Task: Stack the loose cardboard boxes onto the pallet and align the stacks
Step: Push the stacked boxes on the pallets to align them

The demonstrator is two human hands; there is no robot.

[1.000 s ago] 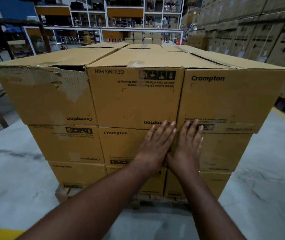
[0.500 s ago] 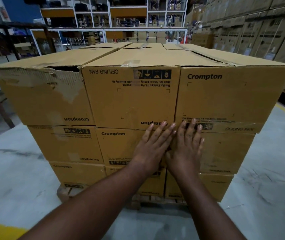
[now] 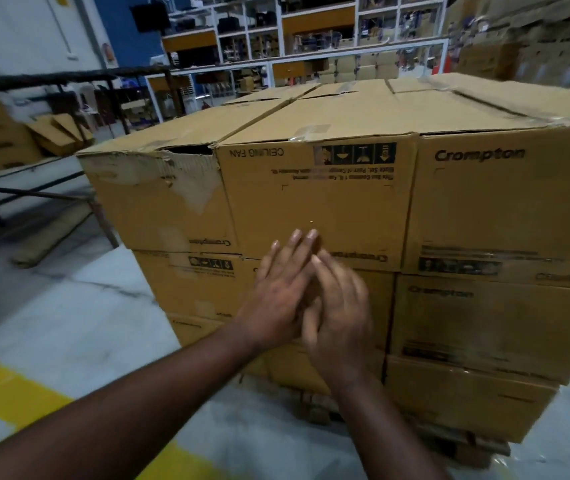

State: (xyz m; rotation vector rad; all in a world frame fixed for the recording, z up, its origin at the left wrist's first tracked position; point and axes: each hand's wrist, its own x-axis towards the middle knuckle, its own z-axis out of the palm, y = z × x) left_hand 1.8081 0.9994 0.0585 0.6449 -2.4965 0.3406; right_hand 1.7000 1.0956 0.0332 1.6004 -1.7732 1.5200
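You had the stack (image 3: 345, 209) straight ahead of your hands, three tiers of boxes sitting on the pallet (image 3: 449, 441) below your wrists. My read: you were squaring the front face, so push low and flat, palms spread, or that soft corrugated card will dent. The box (image 3: 158, 199) up and left of your hands was torn along its top edge; go easy there. Your left hand (image 3: 276, 296) lay flat, fingers straight, on the middle boxes. Your right hand (image 3: 340, 317), fingers extended but blurred, overlapped it, gripping nothing.

Dim warehouse light, motion blur, bowed wide-angle edges.
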